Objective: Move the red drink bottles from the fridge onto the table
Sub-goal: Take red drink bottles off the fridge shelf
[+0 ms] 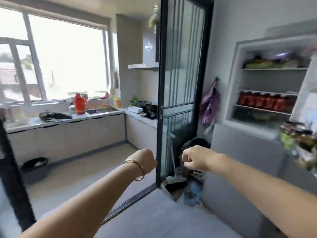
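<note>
The fridge [231, 79] stands open at the right, blurred by motion. Several red drink bottles [264, 101] stand in a row on its middle shelf. My left hand [145, 159], with a thin bracelet at the wrist, hangs in front of me with curled fingers and holds nothing. My right hand [194, 158] is beside it, fingers loosely curled, also holding nothing. Both hands are low and well to the left of the fridge shelves. No table is in view.
A dark-framed sliding glass door [180, 83] stands just beyond my hands, with bags and clutter [188, 177] on the floor at its foot. Behind it lies a kitchen counter [68, 119] with a red thermos [79, 103]. The fridge door shelf [298, 138] juts out at right.
</note>
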`<state>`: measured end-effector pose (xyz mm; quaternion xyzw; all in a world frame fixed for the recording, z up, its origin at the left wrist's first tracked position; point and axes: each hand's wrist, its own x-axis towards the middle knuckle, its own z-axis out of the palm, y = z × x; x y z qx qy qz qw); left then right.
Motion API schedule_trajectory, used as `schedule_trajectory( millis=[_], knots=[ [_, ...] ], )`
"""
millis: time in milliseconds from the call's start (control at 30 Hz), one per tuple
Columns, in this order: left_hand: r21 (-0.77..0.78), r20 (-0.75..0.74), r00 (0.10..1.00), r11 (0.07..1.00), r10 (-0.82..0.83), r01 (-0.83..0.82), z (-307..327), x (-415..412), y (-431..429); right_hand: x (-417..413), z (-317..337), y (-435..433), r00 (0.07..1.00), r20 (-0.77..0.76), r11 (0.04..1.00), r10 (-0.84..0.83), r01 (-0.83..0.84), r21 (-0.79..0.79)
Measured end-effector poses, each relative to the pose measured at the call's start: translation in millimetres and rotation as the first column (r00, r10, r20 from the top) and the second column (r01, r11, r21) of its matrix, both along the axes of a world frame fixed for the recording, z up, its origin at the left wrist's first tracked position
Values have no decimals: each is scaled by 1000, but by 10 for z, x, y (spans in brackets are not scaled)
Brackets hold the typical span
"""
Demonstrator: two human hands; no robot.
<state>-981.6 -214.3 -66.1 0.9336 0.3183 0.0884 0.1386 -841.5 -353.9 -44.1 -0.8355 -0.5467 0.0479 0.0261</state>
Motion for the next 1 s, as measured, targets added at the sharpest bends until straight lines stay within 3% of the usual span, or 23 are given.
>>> schedule_trajectory(
  millis=[200, 533, 1000],
  knots=[
    [61, -8, 985, 983, -173, 173, 261, 1996, -130, 1739, 273, -490, 954, -12, 952, -301, 301, 60],
    [84, 92, 917, 921, -387, 381, 450, 4531, 91, 3798, 408, -484, 811, 45, 804, -583, 568, 174],
    [41, 88, 718, 723, -691, 690, 389, 7830, 409, 6308, 310, -255, 471, -51, 442, -881, 855, 271]
  ],
)
